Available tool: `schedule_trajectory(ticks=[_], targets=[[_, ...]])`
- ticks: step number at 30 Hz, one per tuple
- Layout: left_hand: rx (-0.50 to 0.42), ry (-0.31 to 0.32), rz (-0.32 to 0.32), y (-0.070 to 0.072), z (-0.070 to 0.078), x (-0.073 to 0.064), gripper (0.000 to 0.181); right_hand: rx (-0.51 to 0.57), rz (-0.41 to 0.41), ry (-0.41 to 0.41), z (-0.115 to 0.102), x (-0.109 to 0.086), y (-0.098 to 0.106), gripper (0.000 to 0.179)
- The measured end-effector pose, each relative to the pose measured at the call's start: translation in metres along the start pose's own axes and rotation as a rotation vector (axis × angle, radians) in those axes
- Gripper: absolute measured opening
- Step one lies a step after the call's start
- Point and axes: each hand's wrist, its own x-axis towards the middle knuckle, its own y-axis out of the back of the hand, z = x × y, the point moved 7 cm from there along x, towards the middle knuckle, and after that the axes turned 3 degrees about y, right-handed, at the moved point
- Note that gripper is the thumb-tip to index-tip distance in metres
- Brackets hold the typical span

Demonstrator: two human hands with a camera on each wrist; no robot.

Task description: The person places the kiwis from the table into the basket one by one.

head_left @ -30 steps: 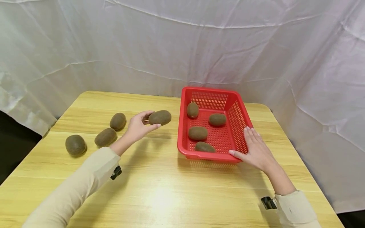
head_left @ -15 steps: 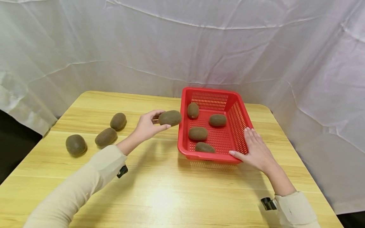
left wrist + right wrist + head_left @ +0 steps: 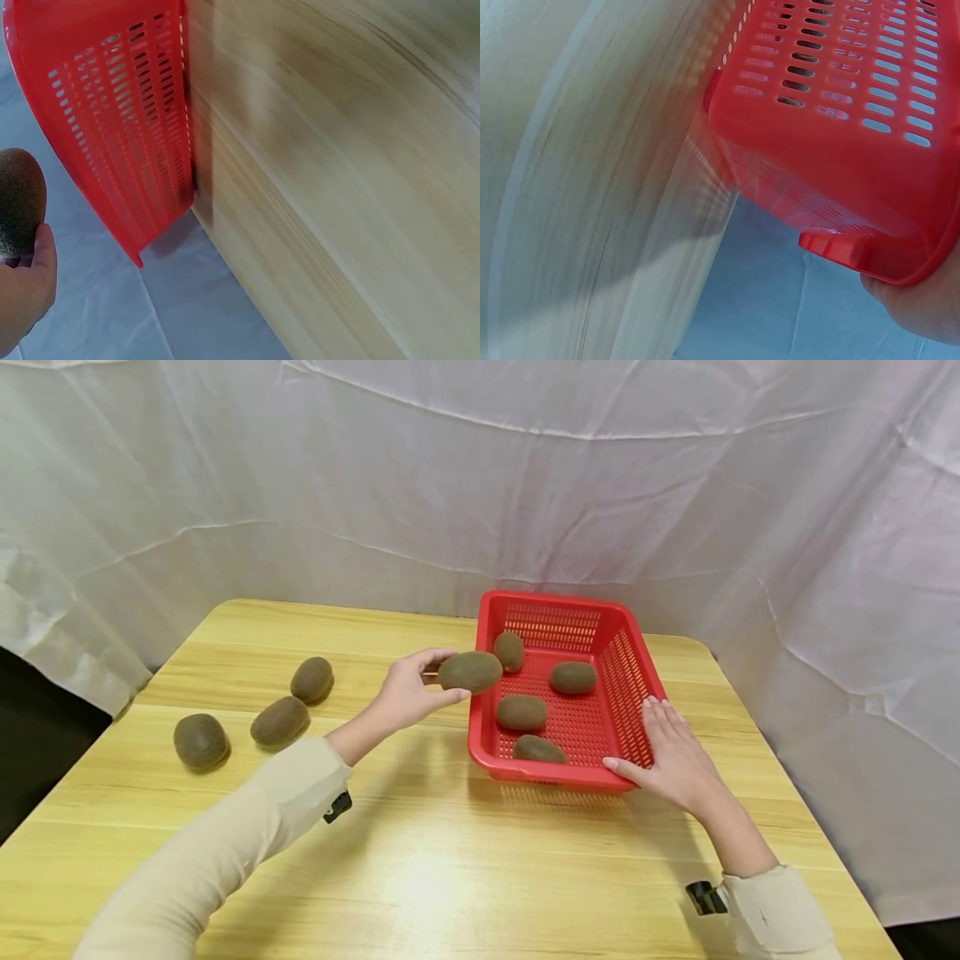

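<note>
My left hand (image 3: 408,697) grips a brown kiwi (image 3: 470,672) between fingers and thumb, raised over the left rim of a red plastic basket (image 3: 555,774). In the left wrist view the held kiwi (image 3: 19,202) shows at the left edge, beside the basket's slotted wall (image 3: 124,112). My right hand (image 3: 678,764) rests on the basket's near right corner, fingers straight along the right rim and thumb on the front rim. Several kiwis lie in the basket, including one kiwi (image 3: 573,677) towards the right and another (image 3: 522,712) nearer the front.
Three more kiwis lie on the wooden table (image 3: 420,860) at the left: one kiwi (image 3: 312,680) behind, a kiwi (image 3: 280,722) close to it, and another (image 3: 201,742) farthest left. A pale cloth (image 3: 450,485) hangs behind the table and along its sides.
My left hand has carried the kiwi rightward, from over the table to the basket's left rim. The right hand and the basket stay in place.
</note>
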Motion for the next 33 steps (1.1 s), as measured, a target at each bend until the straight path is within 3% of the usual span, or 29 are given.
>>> schedule_trajectory(ticks=[17, 26, 33], targets=[[0.021, -0.056, -0.087, -0.039, 0.017, 0.010, 0.052, 0.005, -0.012, -0.009, 0.002, 0.001, -0.001, 0.103], [0.177, -0.141, -0.099, -0.058, 0.028, 0.014, 0.054, 0.003, -0.009, -0.012, 0.002, 0.001, -0.001, 0.103], [0.238, -0.145, -0.165, -0.076, 0.029, 0.019, 0.055, 0.010, -0.008, -0.018, 0.002, 0.000, -0.001, 0.103]])
